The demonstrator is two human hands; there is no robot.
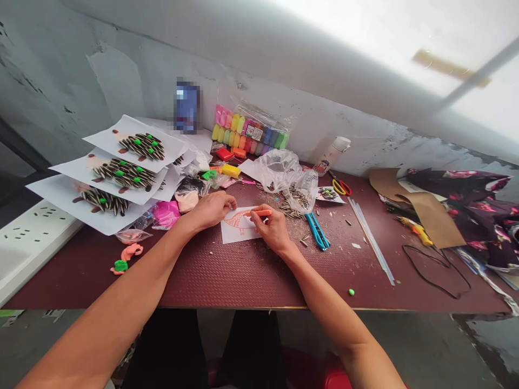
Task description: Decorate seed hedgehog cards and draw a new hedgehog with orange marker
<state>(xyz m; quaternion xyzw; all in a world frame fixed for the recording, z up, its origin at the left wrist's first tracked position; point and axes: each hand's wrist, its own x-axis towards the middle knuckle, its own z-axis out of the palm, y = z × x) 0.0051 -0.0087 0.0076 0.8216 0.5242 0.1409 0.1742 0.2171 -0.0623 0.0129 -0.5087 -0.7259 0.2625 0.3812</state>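
A small sheet of white paper (232, 236) lies flat on the dark red table, with an orange line drawing (239, 220) of a rounded, patterned shape on it. In my right hand (273, 229) is an orange marker (263, 213), pinched between thumb and fingers, held low over the drawing's right side. My left hand (213, 209) rests at the sheet's upper left corner, its fingers bent and closed against the paper's edge. The marker's tip is hard to make out.
White sheets (133, 139) bearing hedgehog shapes of striped seeds are stacked at left, beside a power strip (30, 235). Coloured clay packs (251, 132), a plastic bag of sunflower seeds (300, 189), a blue cutter (317, 231), scissors (341, 186), glue sticks (371, 240) and a glue gun (417, 230) lie around.
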